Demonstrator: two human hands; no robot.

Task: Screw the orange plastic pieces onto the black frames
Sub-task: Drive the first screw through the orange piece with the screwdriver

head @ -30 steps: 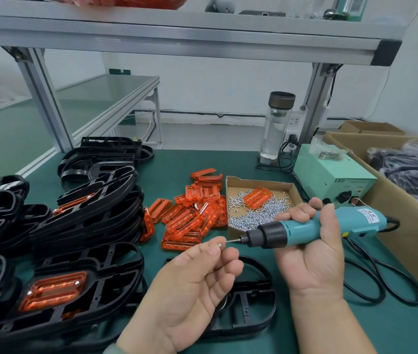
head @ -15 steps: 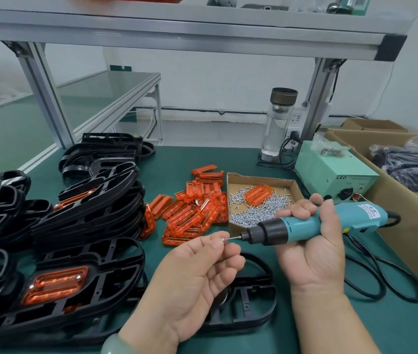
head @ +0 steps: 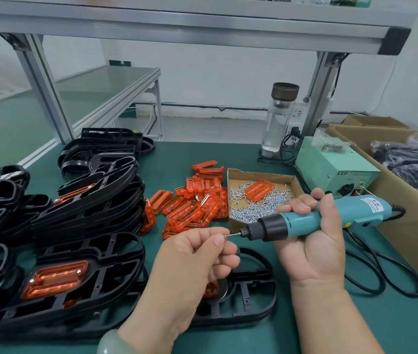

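Note:
My right hand [head: 312, 241] grips a teal electric screwdriver [head: 305, 221], held level with its bit pointing left. My left hand [head: 192, 261] pinches a small screw [head: 224, 236] against the bit's tip. Below both hands a black frame [head: 251, 297] lies on the green mat, with an orange piece [head: 211, 290] partly hidden under my left hand. Loose orange pieces [head: 192, 203] are heaped in the middle of the mat. A frame with an orange piece fitted [head: 57, 277] tops the near-left stack.
A cardboard tray of screws [head: 253, 208] holds one orange piece. Stacks of black frames [head: 87, 195] fill the left side. A green power box [head: 335, 167], a glass bottle [head: 279, 121] and a large carton [head: 407, 218] stand at the right. The screwdriver's cable [head: 381, 272] loops at near right.
Both hands stayed together above the frame, drifting slightly up in view as my head tipped down. The screw remains pinched at the bit's tip.

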